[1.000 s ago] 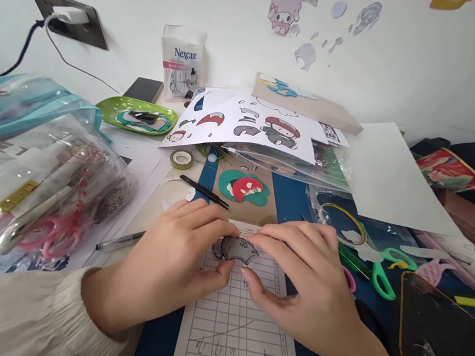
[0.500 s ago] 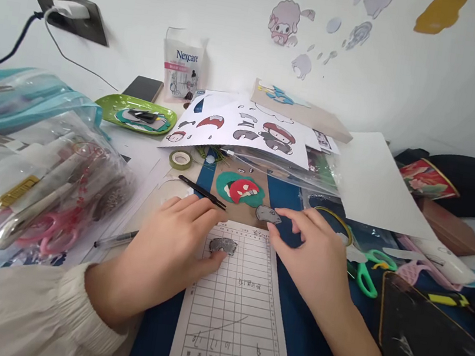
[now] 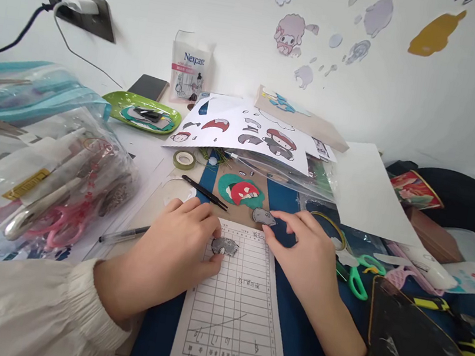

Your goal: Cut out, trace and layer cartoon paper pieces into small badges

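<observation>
My left hand [image 3: 178, 243] is over the left edge of a handwritten paper form [image 3: 241, 303], its thumb and fingertips closed at the left end of a small grey felt-like cutout [image 3: 227, 248]. To the upper right, my right hand [image 3: 304, 250] pinches a second grey cutout [image 3: 262, 215] by its right side between thumb and forefinger. That piece has small markings near the fingertips. Just beyond it lies a green cutout [image 3: 225, 183] with a red, white-marked piece [image 3: 244, 193] on top. Black tweezers [image 3: 205, 192] rest beyond my left hand.
A pen [image 3: 124, 235] and a clear bag of tools [image 3: 50, 180] lie left. Green tape [image 3: 184, 160] and a green dish [image 3: 140, 110] stand behind. Printed sheets [image 3: 243, 137] cover the back. Green-handled scissors [image 3: 358, 282] and a dark pouch [image 3: 405, 340] sit right.
The view has shifted slightly. The right grey cutout has come a little left and nearer, still pinched. The left one has turned slightly at the fingertips.
</observation>
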The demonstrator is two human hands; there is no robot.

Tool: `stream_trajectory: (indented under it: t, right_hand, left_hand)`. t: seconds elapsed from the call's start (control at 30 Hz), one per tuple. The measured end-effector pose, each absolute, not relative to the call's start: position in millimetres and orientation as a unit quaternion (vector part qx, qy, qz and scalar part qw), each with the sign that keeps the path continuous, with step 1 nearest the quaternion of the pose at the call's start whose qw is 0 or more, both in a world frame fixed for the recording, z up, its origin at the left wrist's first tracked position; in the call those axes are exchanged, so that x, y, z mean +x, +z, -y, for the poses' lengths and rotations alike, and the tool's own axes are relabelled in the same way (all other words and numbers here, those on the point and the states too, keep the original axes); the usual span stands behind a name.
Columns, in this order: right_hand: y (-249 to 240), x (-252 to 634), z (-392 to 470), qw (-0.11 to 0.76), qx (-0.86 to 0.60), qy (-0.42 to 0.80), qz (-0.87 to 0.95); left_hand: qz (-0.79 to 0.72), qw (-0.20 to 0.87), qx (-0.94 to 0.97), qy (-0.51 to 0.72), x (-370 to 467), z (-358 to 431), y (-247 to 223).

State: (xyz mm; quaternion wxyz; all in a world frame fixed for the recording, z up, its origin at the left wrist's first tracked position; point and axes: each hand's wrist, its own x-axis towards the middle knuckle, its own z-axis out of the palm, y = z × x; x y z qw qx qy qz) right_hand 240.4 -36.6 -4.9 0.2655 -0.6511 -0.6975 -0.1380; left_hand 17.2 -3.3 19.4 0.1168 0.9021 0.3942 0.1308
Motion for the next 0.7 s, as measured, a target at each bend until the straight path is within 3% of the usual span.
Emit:
stream_trajectory:
  t: [0.7]
  right_hand:
    - [-5.5, 240.5, 36.1, 0.275, -0.648, -0.124, 0.699]
  left_hand:
    - [-0.385, 0.146, 0.897, 0.159, 18.4, 4.4, 15.6]
